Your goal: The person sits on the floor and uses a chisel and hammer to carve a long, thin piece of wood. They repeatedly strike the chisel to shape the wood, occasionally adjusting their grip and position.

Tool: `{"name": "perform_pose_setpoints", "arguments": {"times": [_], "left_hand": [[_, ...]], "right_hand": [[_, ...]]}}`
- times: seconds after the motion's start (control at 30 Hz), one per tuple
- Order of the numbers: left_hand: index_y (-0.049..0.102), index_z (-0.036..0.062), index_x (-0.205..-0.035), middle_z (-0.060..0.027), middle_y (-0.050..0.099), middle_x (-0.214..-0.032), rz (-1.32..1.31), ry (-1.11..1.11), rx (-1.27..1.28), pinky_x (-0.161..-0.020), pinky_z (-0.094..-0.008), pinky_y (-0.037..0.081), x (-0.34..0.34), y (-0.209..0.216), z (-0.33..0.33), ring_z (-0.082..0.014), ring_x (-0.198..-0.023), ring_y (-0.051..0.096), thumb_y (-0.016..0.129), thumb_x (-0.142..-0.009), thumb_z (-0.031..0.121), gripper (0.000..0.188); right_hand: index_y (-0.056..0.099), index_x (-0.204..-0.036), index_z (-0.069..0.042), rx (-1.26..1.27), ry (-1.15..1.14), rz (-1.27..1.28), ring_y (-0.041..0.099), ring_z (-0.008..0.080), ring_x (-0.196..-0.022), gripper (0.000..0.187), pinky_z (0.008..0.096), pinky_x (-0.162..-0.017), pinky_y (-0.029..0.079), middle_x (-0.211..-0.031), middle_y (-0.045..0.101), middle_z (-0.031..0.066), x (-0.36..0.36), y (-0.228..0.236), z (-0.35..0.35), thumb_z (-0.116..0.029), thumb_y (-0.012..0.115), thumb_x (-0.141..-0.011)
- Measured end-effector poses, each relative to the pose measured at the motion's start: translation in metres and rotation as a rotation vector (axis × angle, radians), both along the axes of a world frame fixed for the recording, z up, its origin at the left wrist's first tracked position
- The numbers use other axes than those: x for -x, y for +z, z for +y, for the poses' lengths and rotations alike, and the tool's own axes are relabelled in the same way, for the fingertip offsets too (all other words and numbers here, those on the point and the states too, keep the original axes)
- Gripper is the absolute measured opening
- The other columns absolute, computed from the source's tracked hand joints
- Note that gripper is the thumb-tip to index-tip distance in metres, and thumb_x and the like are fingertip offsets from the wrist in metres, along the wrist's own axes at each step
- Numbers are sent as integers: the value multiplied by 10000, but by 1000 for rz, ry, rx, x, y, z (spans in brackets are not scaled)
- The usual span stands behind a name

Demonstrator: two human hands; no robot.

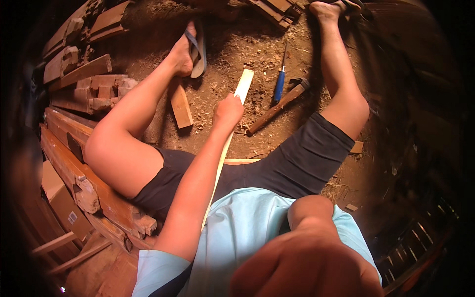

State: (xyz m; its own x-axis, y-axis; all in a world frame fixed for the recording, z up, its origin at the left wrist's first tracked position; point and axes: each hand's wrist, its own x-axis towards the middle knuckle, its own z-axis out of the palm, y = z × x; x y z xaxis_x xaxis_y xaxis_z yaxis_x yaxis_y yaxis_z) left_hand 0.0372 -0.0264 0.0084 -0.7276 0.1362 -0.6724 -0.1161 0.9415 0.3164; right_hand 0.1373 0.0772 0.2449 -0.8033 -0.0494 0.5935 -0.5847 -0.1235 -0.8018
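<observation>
My left hand (228, 113) is closed around a long, pale wooden strip (244, 86). The strip's far end points away over the dirt floor, and its near part runs back along my forearm toward my shirt. Very close to the camera at the lower edge is my right hand (307, 265), large and blurred, its fingers hidden. Beyond the left hand lies a blue-handled tool (279, 86) with a long, thin metal shaft. Beside it rests a hammer-like tool (277, 106) with a wooden handle and dark head. A short wooden block (181, 106) lies to the left of the strip.
I sit with both legs spread around the floor (213, 99), which is strewn with wood shavings. Carved timber beams (74, 163) are stacked along the left, near a cardboard box (64, 198). More wood pieces (274, 11) lie at the far side between my feet.
</observation>
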Motion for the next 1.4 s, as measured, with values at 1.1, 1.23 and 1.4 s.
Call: {"name": "perform_pose_setpoints", "arguments": {"times": [1.1, 1.23, 1.4], "left_hand": [[477, 22, -1210, -288, 641, -980, 243, -101, -44, -801, -518, 486, 6, 24, -6, -439, -958, 624, 520, -930, 367, 447], [498, 26, -1204, -281, 621, -949, 342, -116, -126, -811, -508, 484, 6, 14, -9, -427, -972, 612, 521, -940, 344, 414], [553, 45, -1133, -91, 561, -719, -174, 239, -390, -627, -374, 481, 35, -13, -2, -249, -685, 594, 527, -955, 440, 434]], "right_hand": [[541, -1142, -53, -887, -887, -1628, 573, 306, -1028, 406, 483, -847, 454, -1127, 621, 144, 79, -288, 62, -289, 639, -826], [525, -911, -63, 228, -544, -1559, 582, 188, -653, 104, 331, -586, 460, -853, 645, 140, 70, -276, 59, -106, 508, -818], [435, -952, -58, 455, -536, -1120, 454, 69, -586, 187, 227, -487, 347, -730, 481, 6, 63, -199, 31, -89, 578, -836]]}}
